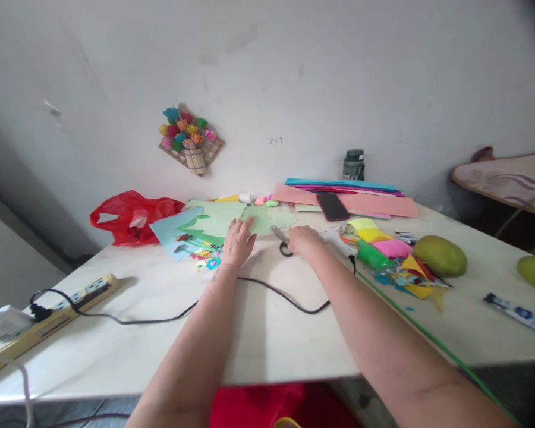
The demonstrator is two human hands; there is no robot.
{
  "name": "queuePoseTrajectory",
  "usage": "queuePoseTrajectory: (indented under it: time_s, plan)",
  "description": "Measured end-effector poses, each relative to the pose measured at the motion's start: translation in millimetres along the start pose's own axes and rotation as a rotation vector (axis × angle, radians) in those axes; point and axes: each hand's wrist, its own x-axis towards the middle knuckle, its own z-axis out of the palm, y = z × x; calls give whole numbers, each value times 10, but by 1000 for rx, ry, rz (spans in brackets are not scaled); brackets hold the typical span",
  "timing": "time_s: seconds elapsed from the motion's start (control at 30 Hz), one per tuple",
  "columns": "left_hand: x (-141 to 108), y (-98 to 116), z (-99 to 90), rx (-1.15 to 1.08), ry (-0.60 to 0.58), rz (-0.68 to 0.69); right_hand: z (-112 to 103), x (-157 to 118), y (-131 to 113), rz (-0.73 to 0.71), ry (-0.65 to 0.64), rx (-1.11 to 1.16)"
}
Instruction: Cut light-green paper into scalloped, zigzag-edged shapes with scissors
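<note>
My left hand [239, 241] lies over the edge of pale green paper [261, 220], fingers stretched out and slightly apart. To its left is a larger light green sheet [216, 215] with darker green leaf shapes, overlapping a light blue sheet [172, 229]. Small colourful paper cut-outs [213, 263] lie by that wrist. My right hand [304, 241] is closed at the handles of a pair of scissors [279, 233]; one dark finger loop shows beside it, the other is hidden. The blades point up and left, close to another pale green piece [284, 220].
A black cable [267, 287] crosses the table from the power strip [84, 297] to a white glue gun [341, 242]. A phone [333, 207] rests on coloured paper. Clay packets [390, 248], paper scraps [417, 278] and a green fruit [440, 256] lie right; a red bag [136, 217] sits left.
</note>
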Motion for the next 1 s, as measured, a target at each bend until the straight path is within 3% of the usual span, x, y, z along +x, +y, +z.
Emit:
queuePoseTrajectory:
  time_s: [0.4,0.47,0.6,0.77,0.9,1.0]
  plan:
    - [-72,47,20,-36,-288,3,81,71,-80,-52,36,-21]
    - [-54,69,-6,-107,-278,-31,56,69,-68,-56,49,-22]
    - [7,125,-73,-384,-154,-237,30,100,30,3,76,43]
    - [66,107,-76,-778,179,-652,84,259,152,132,303,478]
    - [109,100,-81,-1071,248,-818,98,332,106,175,307,1148]
    - [172,137,-118,-1210,253,-862,63,281,42,133,262,1432]
